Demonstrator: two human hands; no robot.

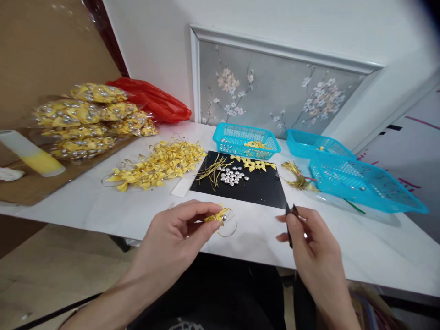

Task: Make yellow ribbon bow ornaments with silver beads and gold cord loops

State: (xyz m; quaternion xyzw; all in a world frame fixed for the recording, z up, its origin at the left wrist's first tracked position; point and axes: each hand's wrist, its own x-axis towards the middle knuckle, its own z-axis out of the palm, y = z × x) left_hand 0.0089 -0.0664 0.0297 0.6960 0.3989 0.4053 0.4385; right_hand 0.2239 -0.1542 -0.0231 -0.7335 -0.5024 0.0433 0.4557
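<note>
My left hand [182, 229] is closed in a pinch on a small yellow ribbon flower [215, 217], in front of the black mat. A silver bead [224, 217] sits at the flower's side, and a thin gold wire [228, 234] curls out below it. My right hand [314, 240], apart from the flower, grips a small black two-tipped tool [289, 227]; fingers cover most of it. On the black mat [254, 195] beyond both hands lie loose gold wires [213, 172], silver beads [232, 176] and yellow ribbon pieces [256, 164].
Finished-looking yellow flowers [161, 165] form a pile at left. Behind them are filled clear bags [79, 114] and a red plastic bag [147, 98]. Blue baskets [247, 149] stand along the back and right, near a gold wire bundle [299, 181]. A tube [32, 153] leans far left.
</note>
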